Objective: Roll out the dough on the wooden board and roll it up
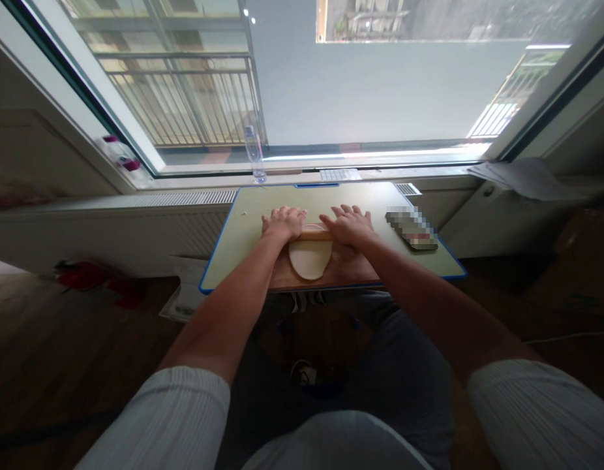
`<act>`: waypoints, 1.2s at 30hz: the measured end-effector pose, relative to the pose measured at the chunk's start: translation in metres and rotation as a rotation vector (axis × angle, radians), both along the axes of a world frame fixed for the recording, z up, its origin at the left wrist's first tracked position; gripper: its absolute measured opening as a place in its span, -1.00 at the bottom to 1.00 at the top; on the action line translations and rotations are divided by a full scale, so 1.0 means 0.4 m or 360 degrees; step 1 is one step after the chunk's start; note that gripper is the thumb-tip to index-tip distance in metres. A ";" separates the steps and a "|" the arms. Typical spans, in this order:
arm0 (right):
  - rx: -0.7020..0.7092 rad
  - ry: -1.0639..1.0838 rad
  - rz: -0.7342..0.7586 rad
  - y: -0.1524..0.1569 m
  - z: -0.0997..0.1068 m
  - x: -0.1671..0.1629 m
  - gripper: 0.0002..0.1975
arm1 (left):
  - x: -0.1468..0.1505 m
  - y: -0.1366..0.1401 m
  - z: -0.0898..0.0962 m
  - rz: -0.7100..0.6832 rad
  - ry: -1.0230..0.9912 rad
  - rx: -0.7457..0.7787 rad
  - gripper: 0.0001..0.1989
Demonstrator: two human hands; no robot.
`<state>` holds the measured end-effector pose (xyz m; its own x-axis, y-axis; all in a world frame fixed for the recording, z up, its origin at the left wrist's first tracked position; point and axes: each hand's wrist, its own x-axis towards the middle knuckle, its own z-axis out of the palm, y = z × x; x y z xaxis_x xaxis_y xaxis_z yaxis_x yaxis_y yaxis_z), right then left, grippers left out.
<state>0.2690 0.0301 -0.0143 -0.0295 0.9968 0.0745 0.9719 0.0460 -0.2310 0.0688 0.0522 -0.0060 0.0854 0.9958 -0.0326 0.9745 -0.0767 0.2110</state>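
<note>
A wooden rolling pin [316, 235] lies across a flat, pale sheet of dough [310, 260]. My left hand [284, 223] rests palm down on the pin's left end, its fingers stretched forward. On the right end, my right hand [349, 226] presses in the same way with fingers spread. Both palms hide the ends of the pin. Under the dough is a reddish-brown wooden board [351, 271], partly covered by my right hand and forearm. The dough's rounded near edge reaches toward the board's front.
The small table [233, 254] has a blue rim. A blurred-out phone-like object [412, 228] lies at its right. On the windowsill stand a clear bottle [254, 154] and a white keyboard-like item [340, 174]. Papers [522, 179] lie on the right. Red items [99, 279] sit on the floor left.
</note>
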 end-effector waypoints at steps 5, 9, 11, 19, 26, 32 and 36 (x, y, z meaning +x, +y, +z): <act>-0.0001 0.0058 -0.0033 0.065 0.011 0.005 -0.19 | 0.005 0.079 -0.002 -0.0004 0.0006 0.0031 -0.34; 0.0061 0.0066 -0.0106 0.111 0.013 0.007 -0.23 | 0.014 0.127 -0.003 0.0057 -0.0052 0.0067 -0.29; 0.0075 0.0051 -0.0140 0.126 0.012 0.008 -0.25 | 0.019 0.139 -0.002 0.0078 -0.0051 0.0069 -0.28; 0.0044 0.0019 -0.0114 0.111 0.016 0.007 -0.26 | 0.018 0.120 0.002 0.0045 -0.0013 0.0057 -0.28; -0.0143 0.0018 -0.0057 0.077 0.017 0.005 -0.20 | 0.011 0.081 0.007 -0.0028 0.0079 -0.0027 -0.28; -0.0202 -0.0006 -0.0038 0.043 0.018 0.001 -0.18 | 0.007 0.048 0.005 -0.0031 0.0064 -0.0082 -0.26; -0.0157 -0.0038 -0.0014 0.014 0.009 -0.001 -0.26 | 0.004 0.015 0.001 -0.0003 0.0031 -0.0064 -0.29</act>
<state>0.2686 0.0356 -0.0105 -0.0212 0.9995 -0.0247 0.9774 0.0155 -0.2108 0.0702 0.0581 -0.0057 0.0861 0.9935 -0.0744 0.9783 -0.0702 0.1949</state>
